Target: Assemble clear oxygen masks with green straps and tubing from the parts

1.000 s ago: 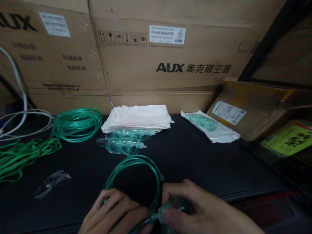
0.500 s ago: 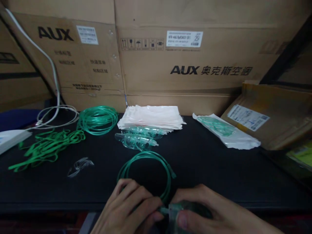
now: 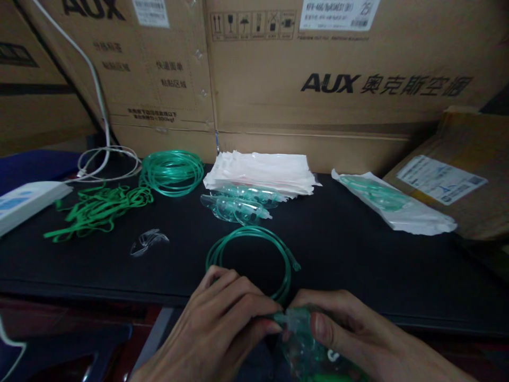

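At the near edge of the black table, my right hand [image 3: 350, 329] is closed round a clear green oxygen mask [image 3: 300, 345], thumb on its connector. My left hand [image 3: 234, 313] pinches the end of a green tube [image 3: 278, 317] at that connector; whether the tube is fully seated I cannot tell. The rest of the tubing [image 3: 254, 231] lies in a loose coil on the table just beyond my hands, with a fitting on its free end at the right. My fingers cover part of the coil and of the mask.
Behind the coil lie more clear green masks [image 3: 242, 207] and a stack of white pouches [image 3: 262, 172]. Left are coiled tubing [image 3: 173, 172], green elastic straps [image 3: 99, 207] and clear strips [image 3: 150, 241]. A filled pouch [image 3: 421, 217] lies right, by a carton [image 3: 461, 164]. Large cartons [image 3: 254, 95] wall the back.
The view has tilted down and shifted, so more of the mask shows below. Both hands keep their hold, tube end against the mask's connector.
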`<action>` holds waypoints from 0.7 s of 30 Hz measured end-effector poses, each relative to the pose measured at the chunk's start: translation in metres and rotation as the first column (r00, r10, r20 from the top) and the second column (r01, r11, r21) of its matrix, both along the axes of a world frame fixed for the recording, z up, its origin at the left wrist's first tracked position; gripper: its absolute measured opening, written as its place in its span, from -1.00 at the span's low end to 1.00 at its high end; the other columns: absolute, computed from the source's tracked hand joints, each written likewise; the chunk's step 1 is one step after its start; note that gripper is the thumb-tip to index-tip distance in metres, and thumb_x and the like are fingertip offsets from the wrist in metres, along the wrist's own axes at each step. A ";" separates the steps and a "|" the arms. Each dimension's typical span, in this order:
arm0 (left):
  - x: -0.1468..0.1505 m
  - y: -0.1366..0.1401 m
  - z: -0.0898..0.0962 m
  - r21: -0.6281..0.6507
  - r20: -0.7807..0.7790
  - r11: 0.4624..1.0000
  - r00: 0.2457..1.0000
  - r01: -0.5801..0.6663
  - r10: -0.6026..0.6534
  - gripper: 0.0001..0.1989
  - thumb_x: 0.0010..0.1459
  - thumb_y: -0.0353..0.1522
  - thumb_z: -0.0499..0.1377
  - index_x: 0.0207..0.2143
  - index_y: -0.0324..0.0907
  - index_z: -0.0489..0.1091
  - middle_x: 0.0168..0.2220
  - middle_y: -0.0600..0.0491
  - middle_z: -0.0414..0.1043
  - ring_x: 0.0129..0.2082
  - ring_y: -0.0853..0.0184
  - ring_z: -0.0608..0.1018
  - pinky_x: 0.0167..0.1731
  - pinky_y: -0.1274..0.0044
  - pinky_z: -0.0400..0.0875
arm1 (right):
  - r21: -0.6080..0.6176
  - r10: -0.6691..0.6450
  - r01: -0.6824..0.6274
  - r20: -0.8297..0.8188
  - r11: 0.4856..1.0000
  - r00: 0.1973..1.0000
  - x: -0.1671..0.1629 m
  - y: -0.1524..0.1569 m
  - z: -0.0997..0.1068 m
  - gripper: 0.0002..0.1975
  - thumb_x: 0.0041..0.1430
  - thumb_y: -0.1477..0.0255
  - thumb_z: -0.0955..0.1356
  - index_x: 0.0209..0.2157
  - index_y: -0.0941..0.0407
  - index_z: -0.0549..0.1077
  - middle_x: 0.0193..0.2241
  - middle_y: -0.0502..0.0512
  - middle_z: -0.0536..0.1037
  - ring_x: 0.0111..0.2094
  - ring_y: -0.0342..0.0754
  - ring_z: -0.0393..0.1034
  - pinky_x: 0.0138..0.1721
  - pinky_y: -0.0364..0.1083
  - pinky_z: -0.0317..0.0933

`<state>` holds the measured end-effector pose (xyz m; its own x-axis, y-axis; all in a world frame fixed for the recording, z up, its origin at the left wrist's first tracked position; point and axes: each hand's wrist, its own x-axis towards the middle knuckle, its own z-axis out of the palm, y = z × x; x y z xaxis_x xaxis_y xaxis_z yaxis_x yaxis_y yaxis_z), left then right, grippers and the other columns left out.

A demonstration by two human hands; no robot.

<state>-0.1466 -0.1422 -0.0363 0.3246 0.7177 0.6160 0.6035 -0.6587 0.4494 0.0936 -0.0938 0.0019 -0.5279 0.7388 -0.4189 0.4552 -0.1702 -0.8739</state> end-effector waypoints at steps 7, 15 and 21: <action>-0.002 -0.002 0.006 0.001 -0.106 1.000 0.994 -0.013 0.013 -0.85 0.49 -0.36 0.06 -0.12 -0.14 0.43 -0.35 0.16 0.49 -0.37 0.39 0.43 -0.21 0.50 0.21 | 0.232 0.251 -0.232 -0.054 0.945 0.967 -0.019 0.007 0.016 -0.51 0.35 -0.05 0.29 -0.23 0.03 0.67 -0.32 0.05 0.67 -0.26 -0.02 0.57 -0.17 -0.18 0.45; -0.004 -0.001 0.005 -0.062 -0.107 0.998 0.994 0.027 -0.033 -0.82 0.49 -0.33 0.04 -0.13 -0.12 0.43 -0.36 0.15 0.47 -0.36 0.37 0.40 -0.24 0.50 0.24 | 0.398 0.355 -0.327 0.002 0.857 0.935 -0.018 0.012 0.015 -0.73 0.40 0.29 0.34 -0.32 0.02 0.65 -0.29 0.04 0.68 -0.18 -0.05 0.60 -0.06 -0.22 0.38; -0.003 -0.002 -0.001 0.009 -0.135 1.000 0.991 -0.011 0.012 -0.85 0.48 -0.37 0.06 -0.08 -0.13 0.43 -0.34 0.14 0.53 -0.37 0.36 0.44 -0.26 0.47 0.26 | 0.187 0.262 -0.244 -0.078 0.952 0.962 -0.018 0.009 0.005 -0.54 0.37 0.02 0.30 -0.21 0.05 0.68 -0.35 0.06 0.67 -0.25 0.02 0.58 -0.16 -0.12 0.45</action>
<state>-0.1495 -0.1440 -0.0378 0.3966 0.7171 0.5732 0.6660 -0.6545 0.3580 0.0755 -0.0843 0.0072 -0.7396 0.6322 -0.2309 0.3715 0.0974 -0.9233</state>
